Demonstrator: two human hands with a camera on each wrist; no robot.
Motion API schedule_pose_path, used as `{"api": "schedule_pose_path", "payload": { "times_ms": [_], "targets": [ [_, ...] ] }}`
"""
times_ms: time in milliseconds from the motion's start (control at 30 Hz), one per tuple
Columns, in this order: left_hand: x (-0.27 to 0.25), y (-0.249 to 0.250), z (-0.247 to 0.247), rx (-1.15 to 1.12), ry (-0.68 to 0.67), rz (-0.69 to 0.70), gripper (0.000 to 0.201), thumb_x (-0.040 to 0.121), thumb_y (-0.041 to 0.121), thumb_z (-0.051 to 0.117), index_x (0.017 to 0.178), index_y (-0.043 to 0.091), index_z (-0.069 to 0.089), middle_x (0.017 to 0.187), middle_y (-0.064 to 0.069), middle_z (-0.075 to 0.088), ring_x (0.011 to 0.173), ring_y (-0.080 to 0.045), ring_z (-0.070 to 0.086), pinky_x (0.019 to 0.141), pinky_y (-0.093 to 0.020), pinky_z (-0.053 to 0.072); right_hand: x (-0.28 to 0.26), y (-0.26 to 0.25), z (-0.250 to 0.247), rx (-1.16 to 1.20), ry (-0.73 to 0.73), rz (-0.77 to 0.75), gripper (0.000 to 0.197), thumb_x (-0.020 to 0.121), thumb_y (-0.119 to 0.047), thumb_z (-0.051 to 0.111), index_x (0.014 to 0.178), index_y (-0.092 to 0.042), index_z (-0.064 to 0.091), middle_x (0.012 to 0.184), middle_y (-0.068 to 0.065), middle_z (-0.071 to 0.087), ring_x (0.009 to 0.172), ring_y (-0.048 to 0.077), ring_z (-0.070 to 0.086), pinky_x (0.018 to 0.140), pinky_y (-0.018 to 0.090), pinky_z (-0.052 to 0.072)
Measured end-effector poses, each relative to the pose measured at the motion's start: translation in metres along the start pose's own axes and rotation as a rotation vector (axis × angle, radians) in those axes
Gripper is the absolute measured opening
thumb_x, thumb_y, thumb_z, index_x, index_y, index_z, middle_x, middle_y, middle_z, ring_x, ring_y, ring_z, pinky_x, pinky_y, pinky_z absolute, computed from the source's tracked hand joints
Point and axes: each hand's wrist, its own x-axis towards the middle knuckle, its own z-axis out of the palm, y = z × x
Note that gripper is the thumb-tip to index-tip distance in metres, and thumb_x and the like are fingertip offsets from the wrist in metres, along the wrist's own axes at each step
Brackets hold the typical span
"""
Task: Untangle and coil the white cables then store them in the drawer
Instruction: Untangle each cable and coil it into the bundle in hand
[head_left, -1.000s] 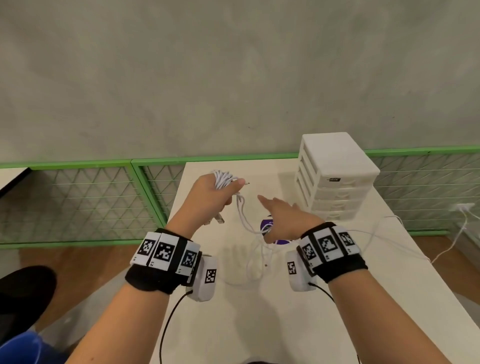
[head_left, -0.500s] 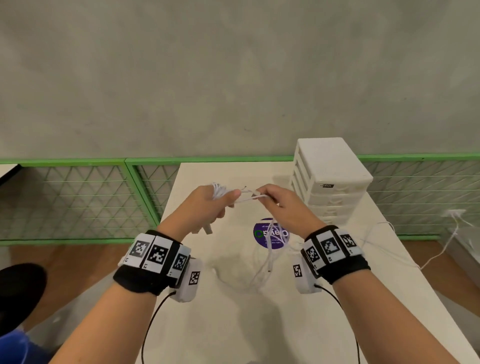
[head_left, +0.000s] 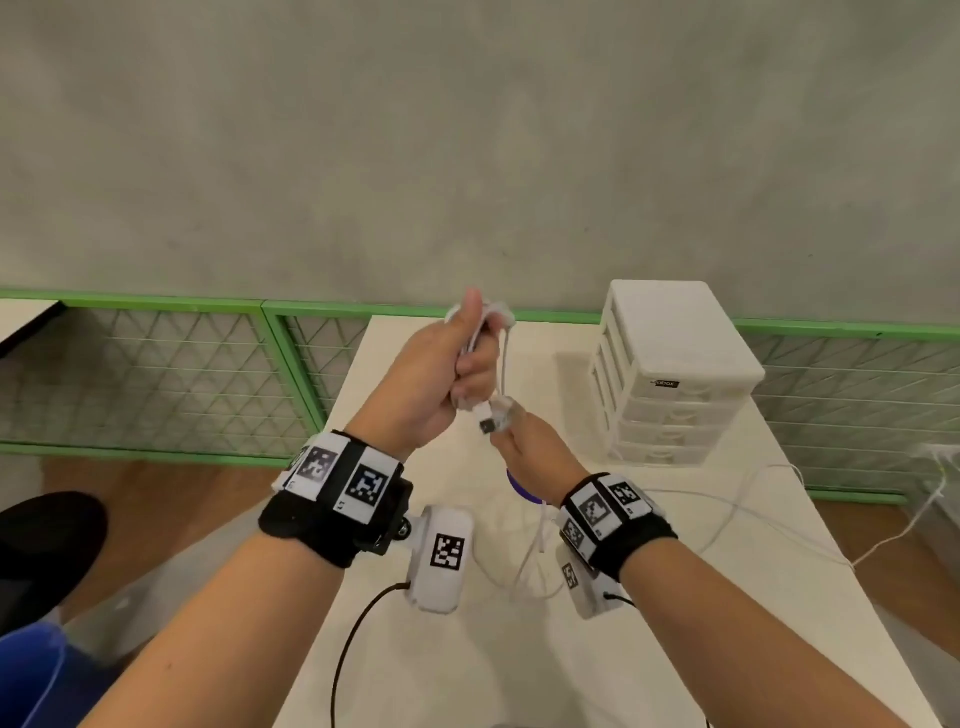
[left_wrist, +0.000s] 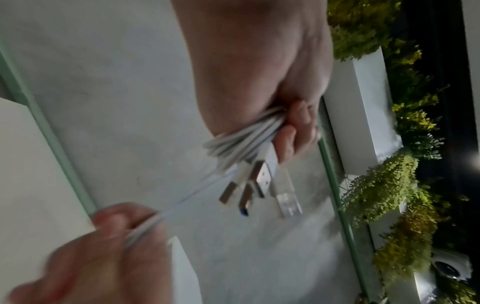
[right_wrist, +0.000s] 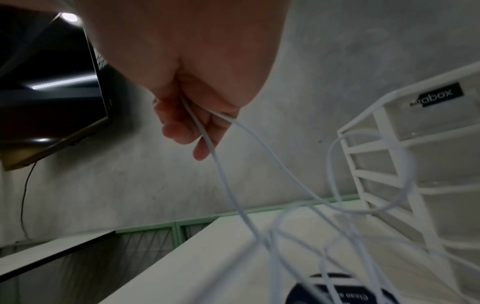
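Note:
My left hand (head_left: 465, 371) is raised above the table with the thumb up, gripping a coiled bundle of white cables (left_wrist: 241, 139). Several USB plugs (left_wrist: 259, 185) stick out below its fingers. Just under it, my right hand (head_left: 506, 418) pinches a strand of white cable (right_wrist: 221, 164) that runs taut up to the bundle. More loose white cable (head_left: 530, 551) hangs from that hand onto the table. The white drawer unit (head_left: 670, 374) stands at the back right with all its drawers closed.
A round purple sticker (head_left: 519, 491) lies on the white table (head_left: 519, 665) under my right wrist. A thin white cable (head_left: 737, 514) trails over the table's right edge. A green mesh fence (head_left: 156, 374) runs behind, and a black monitor (right_wrist: 52, 92) hangs on the wall.
My left hand has risen and turned thumb-up with the bundle. My right hand has dropped from beside it to just below it, still pinching the cable.

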Motion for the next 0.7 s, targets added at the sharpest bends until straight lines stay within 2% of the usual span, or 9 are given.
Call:
{"api": "schedule_pose_path", "payload": {
  "times_ms": [100, 167, 233, 333, 400, 467, 567, 633, 700],
  "targets": [
    [0.016, 0.010, 0.002, -0.281, 0.110, 0.158, 0.040, 0.100, 0.039, 0.025, 0.090, 0.011, 0.051, 0.051, 0.006, 0.036, 0.039, -0.007, 0.031, 0.044, -0.020, 0.028, -0.012, 0.009, 0.009, 0.070, -0.127, 0.036, 0.018, 0.099, -0.017, 0.038, 0.104, -0.007, 0.052, 0.073, -0.010, 0.049, 0.066, 0.009, 0.047, 0.064, 0.025, 0.035],
    [0.025, 0.014, 0.000, -0.290, 0.241, 0.262, 0.031, 0.103, 0.029, 0.025, 0.092, 0.012, 0.048, 0.056, 0.004, 0.041, 0.043, -0.009, 0.037, 0.045, -0.020, 0.035, -0.020, 0.012, 0.012, 0.095, -0.174, 0.058, 0.016, 0.098, -0.020, 0.039, 0.100, -0.014, 0.053, 0.067, -0.013, 0.045, 0.063, 0.006, 0.044, 0.065, 0.025, 0.038],
    [0.032, 0.007, -0.007, -0.051, 0.374, 0.360, 0.022, 0.104, 0.021, 0.028, 0.091, 0.015, 0.045, 0.061, 0.002, 0.042, 0.046, -0.010, 0.040, 0.044, -0.021, 0.037, -0.025, 0.010, 0.010, 0.122, -0.179, 0.048, 0.015, 0.098, -0.024, 0.040, 0.098, -0.019, 0.054, 0.062, -0.013, 0.044, 0.059, 0.003, 0.043, 0.064, 0.022, 0.037],
    [0.032, -0.016, -0.024, 0.647, 0.405, 0.476, 0.011, 0.100, 0.018, 0.036, 0.095, 0.016, 0.046, 0.068, 0.000, 0.044, 0.057, -0.012, 0.043, 0.057, -0.026, 0.039, -0.027, 0.000, -0.006, 0.176, -0.120, -0.026, 0.015, 0.097, -0.022, 0.044, 0.098, -0.020, 0.060, 0.061, -0.016, 0.050, 0.059, 0.000, 0.047, 0.060, 0.014, 0.035],
    [0.029, -0.031, -0.034, 1.055, 0.316, 0.371, 0.015, 0.098, 0.021, 0.042, 0.103, 0.009, 0.051, 0.080, -0.005, 0.050, 0.073, -0.016, 0.048, 0.072, -0.030, 0.040, -0.027, -0.004, -0.019, 0.214, -0.056, -0.072, 0.016, 0.095, -0.024, 0.045, 0.095, -0.025, 0.061, 0.067, -0.009, 0.056, 0.062, 0.008, 0.049, 0.066, 0.025, 0.041],
    [0.024, -0.042, -0.035, 1.278, 0.190, 0.219, 0.026, 0.098, 0.025, 0.044, 0.092, 0.003, 0.056, 0.081, -0.014, 0.055, 0.075, -0.022, 0.051, 0.075, -0.035, 0.042, -0.024, -0.006, -0.031, 0.224, 0.037, -0.101, 0.018, 0.094, -0.027, 0.045, 0.092, -0.029, 0.063, 0.077, 0.004, 0.063, 0.070, 0.022, 0.054, 0.071, 0.036, 0.045],
    [0.013, -0.045, -0.024, 1.109, 0.050, -0.016, 0.041, 0.099, 0.032, 0.043, 0.066, 0.010, 0.049, 0.054, -0.004, 0.047, 0.048, -0.015, 0.044, 0.052, -0.031, 0.039, -0.018, -0.002, -0.050, 0.192, 0.190, -0.146, 0.015, 0.092, -0.024, 0.052, 0.091, -0.023, 0.067, 0.086, -0.003, 0.068, 0.082, 0.014, 0.061, 0.078, 0.033, 0.048],
    [0.008, -0.044, -0.014, 0.971, -0.012, -0.126, 0.042, 0.097, 0.040, 0.042, 0.070, 0.011, 0.053, 0.048, 0.008, 0.045, 0.042, -0.007, 0.039, 0.043, -0.023, 0.036, -0.014, 0.002, -0.063, 0.144, 0.230, -0.121, 0.007, 0.091, -0.024, 0.055, 0.086, -0.025, 0.061, 0.073, -0.003, 0.062, 0.068, 0.010, 0.056, 0.068, 0.033, 0.047],
    [0.005, -0.040, -0.008, 0.973, -0.028, -0.196, 0.038, 0.093, 0.045, 0.050, 0.072, 0.013, 0.053, 0.047, 0.008, 0.046, 0.040, -0.010, 0.038, 0.038, -0.019, 0.034, -0.009, 0.004, -0.071, 0.050, 0.219, -0.117, 0.008, 0.091, -0.027, 0.055, 0.084, -0.024, 0.052, 0.058, -0.005, 0.050, 0.055, 0.008, 0.044, 0.057, 0.030, 0.038]
  ]
}}
